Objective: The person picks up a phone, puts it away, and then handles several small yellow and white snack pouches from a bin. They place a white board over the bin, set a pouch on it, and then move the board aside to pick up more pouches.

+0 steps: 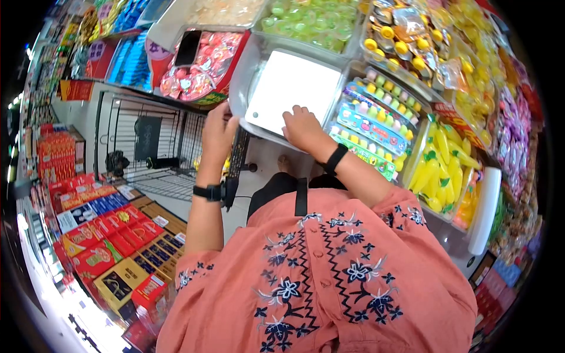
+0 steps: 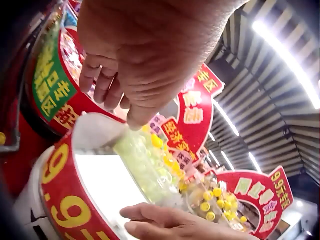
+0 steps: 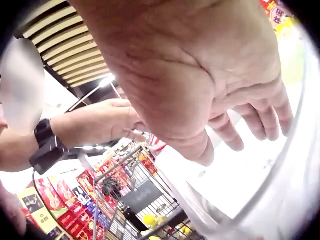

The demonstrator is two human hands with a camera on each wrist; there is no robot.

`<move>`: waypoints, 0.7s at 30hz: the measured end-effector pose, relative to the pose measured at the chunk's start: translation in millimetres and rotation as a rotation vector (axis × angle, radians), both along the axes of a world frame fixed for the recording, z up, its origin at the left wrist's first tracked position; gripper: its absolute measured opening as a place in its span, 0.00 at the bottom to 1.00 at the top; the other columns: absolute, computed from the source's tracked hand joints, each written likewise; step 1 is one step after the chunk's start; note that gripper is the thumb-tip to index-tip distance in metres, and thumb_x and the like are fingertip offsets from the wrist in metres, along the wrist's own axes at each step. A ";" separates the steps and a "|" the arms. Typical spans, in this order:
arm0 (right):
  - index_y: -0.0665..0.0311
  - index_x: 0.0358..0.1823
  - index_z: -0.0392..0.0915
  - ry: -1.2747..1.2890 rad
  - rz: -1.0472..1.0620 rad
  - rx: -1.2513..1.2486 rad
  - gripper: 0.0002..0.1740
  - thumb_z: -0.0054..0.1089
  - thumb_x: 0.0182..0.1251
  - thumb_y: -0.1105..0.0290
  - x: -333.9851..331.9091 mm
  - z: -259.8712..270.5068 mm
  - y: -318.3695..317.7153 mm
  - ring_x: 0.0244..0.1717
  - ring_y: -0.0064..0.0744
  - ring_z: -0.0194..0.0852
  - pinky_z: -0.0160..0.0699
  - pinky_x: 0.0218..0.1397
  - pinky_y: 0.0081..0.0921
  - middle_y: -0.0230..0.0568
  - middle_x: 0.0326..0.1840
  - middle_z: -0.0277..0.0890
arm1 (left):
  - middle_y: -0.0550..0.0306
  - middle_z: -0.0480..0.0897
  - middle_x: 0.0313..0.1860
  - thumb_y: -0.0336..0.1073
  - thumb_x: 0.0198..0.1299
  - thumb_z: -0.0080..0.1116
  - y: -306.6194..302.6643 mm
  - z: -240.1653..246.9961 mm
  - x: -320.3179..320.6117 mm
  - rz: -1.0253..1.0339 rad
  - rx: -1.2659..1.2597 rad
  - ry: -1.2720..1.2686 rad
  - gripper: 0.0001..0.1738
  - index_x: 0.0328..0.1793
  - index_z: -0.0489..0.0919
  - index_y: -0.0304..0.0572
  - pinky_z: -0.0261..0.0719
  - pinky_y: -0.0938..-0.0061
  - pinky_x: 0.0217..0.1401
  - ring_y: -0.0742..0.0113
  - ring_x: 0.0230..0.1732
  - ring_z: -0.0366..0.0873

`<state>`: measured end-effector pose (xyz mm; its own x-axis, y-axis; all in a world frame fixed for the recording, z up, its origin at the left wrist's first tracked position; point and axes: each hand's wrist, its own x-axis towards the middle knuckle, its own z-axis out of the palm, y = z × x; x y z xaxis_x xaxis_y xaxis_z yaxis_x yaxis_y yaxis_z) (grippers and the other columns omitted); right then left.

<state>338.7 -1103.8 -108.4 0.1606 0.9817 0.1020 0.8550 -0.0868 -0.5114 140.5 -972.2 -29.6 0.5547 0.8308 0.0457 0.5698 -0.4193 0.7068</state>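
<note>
A flat white panel (image 1: 294, 88) lies inside a clear-walled display bin (image 1: 238, 97), in the middle of the head view. In the left wrist view the bin's front carries a red band (image 2: 62, 195) with yellow price figures. My right hand (image 1: 306, 130) is over the panel's near edge, fingers extended and slightly bent, holding nothing. The right wrist view shows those fingers spread low over the white surface. At the bin's left front corner is my left hand (image 1: 218, 130), its fingers loose and its thumb close to the rim.
Left of the bin, a black phone (image 1: 188, 48) lies on pink candy packets (image 1: 218, 50). Green jelly cups (image 1: 312, 23) fill the bin behind; packaged sweets (image 1: 374, 120) and yellow banana-shaped packs (image 1: 441, 170) lie right. A wire shopping cart (image 1: 147, 126) stands left, near red boxes (image 1: 100, 235).
</note>
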 end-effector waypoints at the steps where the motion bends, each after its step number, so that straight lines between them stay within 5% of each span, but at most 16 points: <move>1: 0.67 0.40 0.79 0.049 0.022 0.032 0.12 0.64 0.59 0.67 -1.4 7.4 3.0 0.45 0.56 0.77 0.79 0.45 0.48 0.56 0.41 0.76 | 0.45 0.83 0.53 0.37 0.64 0.65 -4.2 -3.4 -19.2 0.098 -0.033 -0.058 0.22 0.60 0.78 0.32 0.79 0.65 0.53 0.58 0.50 0.82; 9: 0.67 0.48 0.76 0.297 0.186 0.008 0.16 0.65 0.63 0.65 -51.1 13.7 21.9 0.48 0.57 0.76 0.78 0.52 0.46 0.54 0.45 0.75 | 0.55 0.84 0.33 0.41 0.70 0.58 -39.5 -103.2 -177.9 0.539 -0.482 -0.069 0.16 0.45 0.82 0.31 0.76 0.74 0.42 0.71 0.36 0.79; 12: 0.68 0.49 0.75 0.275 0.187 0.007 0.17 0.65 0.64 0.65 -70.0 12.1 34.4 0.48 0.57 0.76 0.77 0.53 0.45 0.53 0.45 0.75 | 0.56 0.84 0.36 0.40 0.70 0.57 -54.2 -133.9 -194.4 0.539 -0.545 -0.098 0.13 0.43 0.80 0.35 0.77 0.78 0.36 0.75 0.32 0.80; 21: 0.66 0.45 0.78 0.096 0.078 -0.158 0.12 0.61 0.66 0.66 -87.2 -5.4 60.9 0.47 0.53 0.78 0.80 0.48 0.45 0.51 0.43 0.77 | 0.57 0.84 0.36 0.41 0.69 0.58 -47.4 -152.2 -192.5 0.375 -0.701 -0.054 0.17 0.52 0.79 0.33 0.77 0.76 0.41 0.73 0.37 0.80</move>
